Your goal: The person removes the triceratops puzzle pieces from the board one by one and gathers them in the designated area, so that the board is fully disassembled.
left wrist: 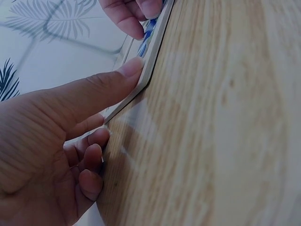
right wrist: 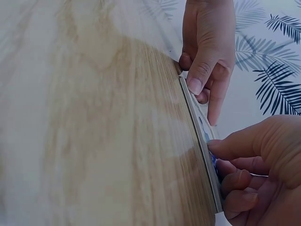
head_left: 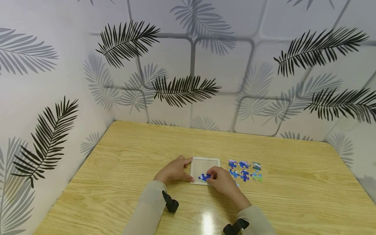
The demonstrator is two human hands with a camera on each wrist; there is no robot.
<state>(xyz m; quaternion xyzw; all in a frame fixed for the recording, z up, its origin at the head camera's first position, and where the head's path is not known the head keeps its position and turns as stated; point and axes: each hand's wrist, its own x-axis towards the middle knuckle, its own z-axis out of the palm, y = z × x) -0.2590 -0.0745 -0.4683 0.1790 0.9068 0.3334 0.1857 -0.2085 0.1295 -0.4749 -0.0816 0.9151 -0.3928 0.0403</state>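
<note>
A square puzzle frame [head_left: 206, 158] with a pale rim lies flat on the table. My left hand [head_left: 175, 169] holds its left side, forefinger at the far corner and thumb at the near corner. In the left wrist view, the left thumb [left wrist: 101, 94] presses on the rim while other fingers curl beside it. Over the near part of the frame, my right hand [head_left: 225, 182] pinches a blue and white jigsaw piece [head_left: 204, 177] between thumb and fingers. The right wrist view has the right thumb [right wrist: 240, 142] at the rim, with the piece mostly hidden.
Several loose jigsaw pieces [head_left: 244, 175] in blue, purple and green lie to the right of the frame, some partly behind the right hand. The wooden table [head_left: 152, 140] meets a leaf-patterned wall [head_left: 170, 111] at the back. Each wrist wears a black camera [head_left: 171, 205].
</note>
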